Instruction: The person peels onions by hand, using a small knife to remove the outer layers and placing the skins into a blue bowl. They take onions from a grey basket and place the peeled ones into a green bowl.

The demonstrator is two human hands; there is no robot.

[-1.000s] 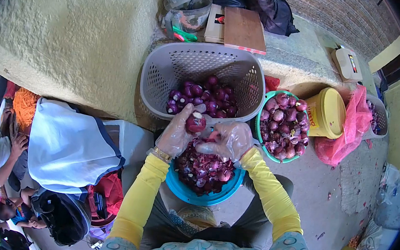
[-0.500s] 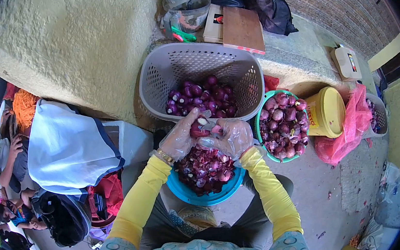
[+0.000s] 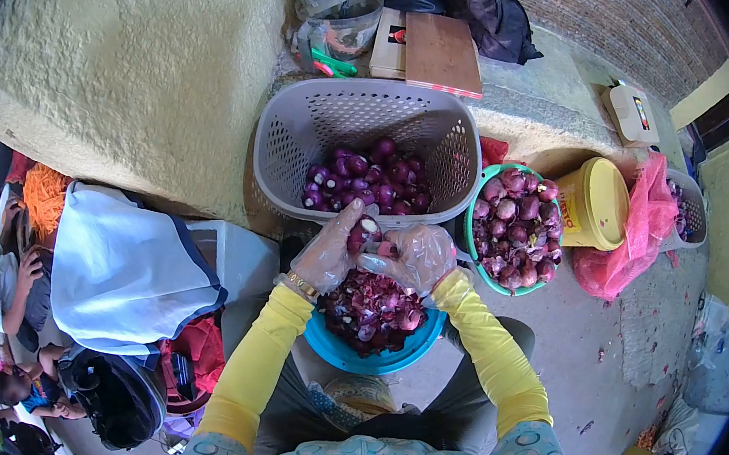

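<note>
Both my hands wear clear plastic gloves over yellow sleeves. My left hand (image 3: pixel 326 255) grips a red onion (image 3: pixel 362 232), cut end up. My right hand (image 3: pixel 415 255) presses against the onion's right side, fingers curled; a small knife seems to be in it but I cannot make it out. Both hover over a blue bowl (image 3: pixel 330 346) on my lap, full of purple onion skins. Just beyond stands a grey perforated basket (image 3: pixel 295 123) holding several peeled onions. A teal bowl (image 3: pixel 476 205) of unpeeled onions sits to the right.
A yellow bucket (image 3: pixel 598 203) and a pink plastic bag (image 3: pixel 644 230) stand right of the teal bowl. A wooden board (image 3: pixel 441 51) and containers lie on the ledge behind. A white-and-blue cloth (image 3: pixel 125 265) and other people sit at the left.
The onion has turned in my left hand and my right hand has closed in against it; both hands sit slightly higher, nearer the grey basket.
</note>
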